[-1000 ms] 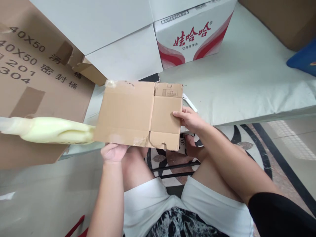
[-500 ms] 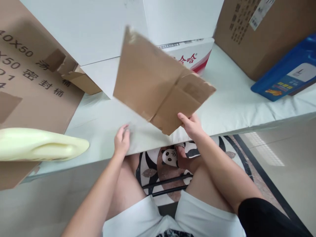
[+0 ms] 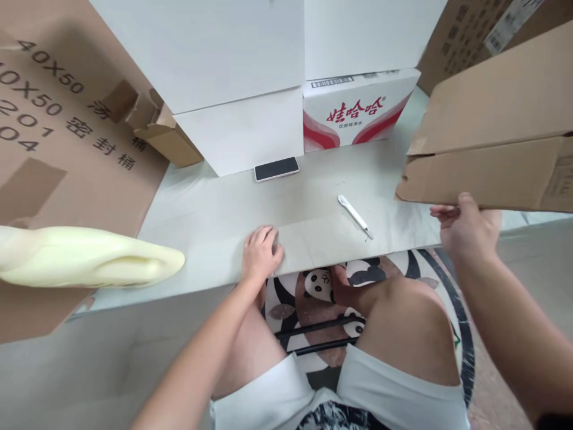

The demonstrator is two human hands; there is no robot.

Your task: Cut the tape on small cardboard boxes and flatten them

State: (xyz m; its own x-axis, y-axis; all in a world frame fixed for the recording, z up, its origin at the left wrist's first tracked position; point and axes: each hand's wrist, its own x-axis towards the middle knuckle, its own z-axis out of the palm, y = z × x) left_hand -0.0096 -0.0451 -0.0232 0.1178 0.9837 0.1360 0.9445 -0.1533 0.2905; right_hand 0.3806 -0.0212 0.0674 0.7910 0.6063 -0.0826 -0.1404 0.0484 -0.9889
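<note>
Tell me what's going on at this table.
A seated person holds a flattened cardboard box in the right hand, lifted off to the right above the table edge. The left hand rests empty on the table's near edge. On the table lie a slim white tool and a phone, with white boxes and a red-and-white carton behind them.

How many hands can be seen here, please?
2. The left hand rests palm down at the table edge; the right hand holds a brown cardboard box up at the right. No others show.
</note>
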